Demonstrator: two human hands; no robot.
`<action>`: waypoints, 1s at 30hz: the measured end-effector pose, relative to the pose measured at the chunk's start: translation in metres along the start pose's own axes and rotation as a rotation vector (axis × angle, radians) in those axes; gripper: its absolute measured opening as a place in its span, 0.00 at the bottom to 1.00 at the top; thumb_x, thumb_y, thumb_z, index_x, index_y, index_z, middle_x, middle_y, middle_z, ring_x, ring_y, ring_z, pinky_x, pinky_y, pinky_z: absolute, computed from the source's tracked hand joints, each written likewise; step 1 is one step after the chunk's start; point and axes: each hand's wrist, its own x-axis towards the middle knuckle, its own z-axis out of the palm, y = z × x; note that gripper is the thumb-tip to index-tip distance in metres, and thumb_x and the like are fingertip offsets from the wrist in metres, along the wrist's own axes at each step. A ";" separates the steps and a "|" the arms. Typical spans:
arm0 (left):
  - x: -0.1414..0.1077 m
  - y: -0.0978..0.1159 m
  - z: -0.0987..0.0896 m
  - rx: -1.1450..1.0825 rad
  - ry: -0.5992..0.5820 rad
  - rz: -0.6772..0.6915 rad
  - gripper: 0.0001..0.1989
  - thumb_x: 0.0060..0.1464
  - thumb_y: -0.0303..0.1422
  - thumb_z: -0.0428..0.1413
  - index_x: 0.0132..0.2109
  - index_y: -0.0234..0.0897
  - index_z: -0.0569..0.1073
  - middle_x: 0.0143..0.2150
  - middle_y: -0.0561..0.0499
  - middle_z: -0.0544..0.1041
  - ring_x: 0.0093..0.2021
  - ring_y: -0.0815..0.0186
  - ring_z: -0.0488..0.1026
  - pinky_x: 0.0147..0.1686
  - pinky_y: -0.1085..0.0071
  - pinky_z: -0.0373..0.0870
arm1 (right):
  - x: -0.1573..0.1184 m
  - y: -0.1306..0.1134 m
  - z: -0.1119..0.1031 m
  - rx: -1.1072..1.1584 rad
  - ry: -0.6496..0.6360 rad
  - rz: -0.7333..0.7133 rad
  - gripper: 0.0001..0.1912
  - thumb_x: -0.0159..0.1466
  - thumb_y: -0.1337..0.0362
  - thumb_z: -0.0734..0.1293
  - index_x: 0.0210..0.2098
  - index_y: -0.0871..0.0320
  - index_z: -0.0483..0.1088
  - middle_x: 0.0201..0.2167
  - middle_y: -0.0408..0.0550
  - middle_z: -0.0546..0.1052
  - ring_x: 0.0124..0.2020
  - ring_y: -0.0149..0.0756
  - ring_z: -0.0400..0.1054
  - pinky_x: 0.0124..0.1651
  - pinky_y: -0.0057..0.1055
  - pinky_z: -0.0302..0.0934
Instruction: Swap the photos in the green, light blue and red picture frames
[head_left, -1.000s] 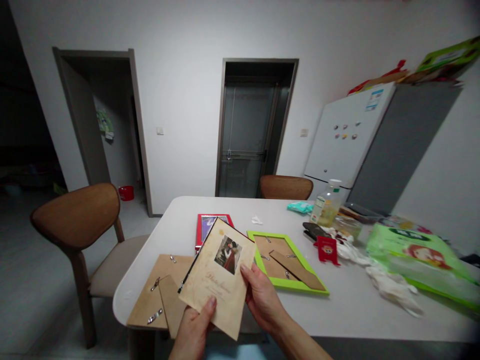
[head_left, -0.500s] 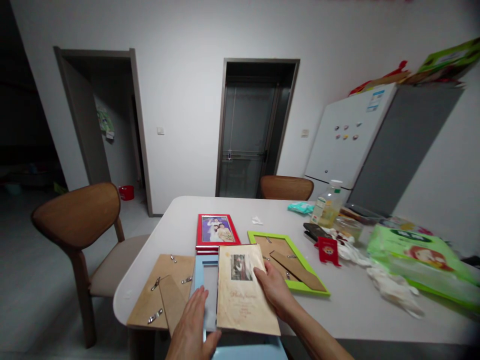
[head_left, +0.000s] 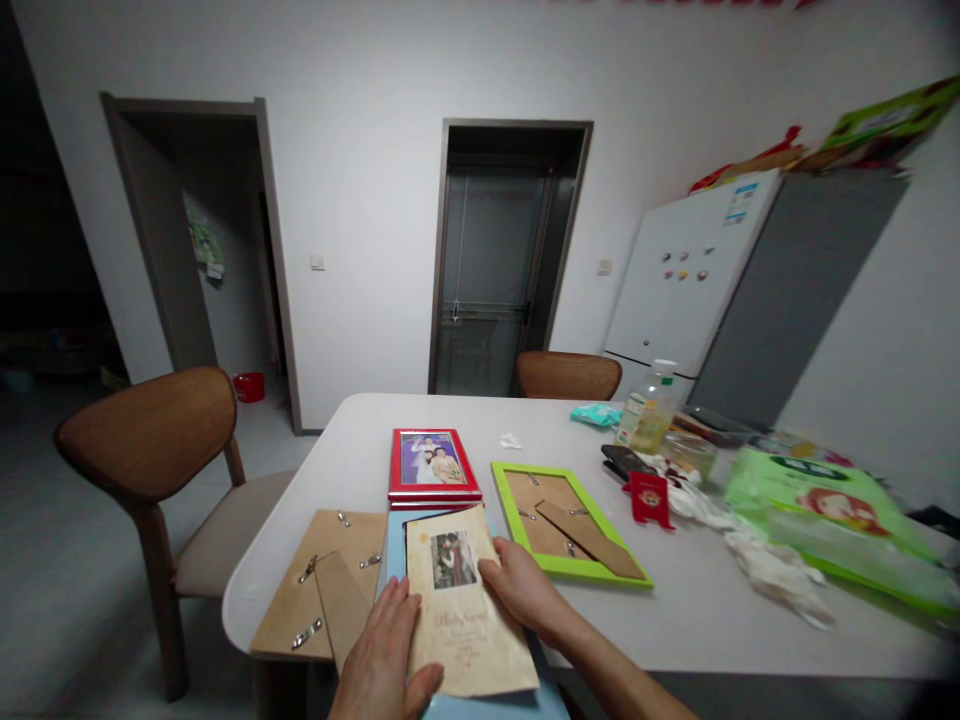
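A yellowed insert sheet (head_left: 469, 630) with a small photo and printed lettering lies tilted over a light blue picture frame (head_left: 396, 545), hiding most of it. My right hand (head_left: 525, 590) grips the sheet's right edge, thumb on top. Along its lower left edge rests my left hand (head_left: 390, 640), open, fingers stretched out and thumb apart. Left of that hand is a brown backing board (head_left: 300, 590) with metal clips and a stand leg. A green picture frame (head_left: 510, 510) lies back-up on the right. Behind the blue frame is a red picture frame (head_left: 396, 465) with a group photo.
On the table's right are a bottle (head_left: 646, 410), a dark wallet-like item (head_left: 626, 462), a red card (head_left: 649, 498), crumpled tissues (head_left: 780, 575) and a green tissue pack (head_left: 817, 500). Chairs stand at the left (head_left: 150, 430) and far side (head_left: 570, 376) of the white table (head_left: 352, 440).
The insert sheet has moved left and toward me, turning slightly, and now covers the blue frame's opening. My right hand moved with it; my left hand now touches its edge.
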 end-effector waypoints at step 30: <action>-0.001 0.014 -0.009 -0.001 0.009 -0.015 0.20 0.45 0.32 0.49 0.47 0.31 0.68 0.54 0.43 0.64 0.58 0.54 0.51 0.53 0.60 0.55 | -0.017 -0.015 -0.006 -0.612 0.056 -0.018 0.14 0.54 0.61 0.57 0.37 0.62 0.64 0.33 0.56 0.73 0.34 0.41 0.67 0.33 0.30 0.54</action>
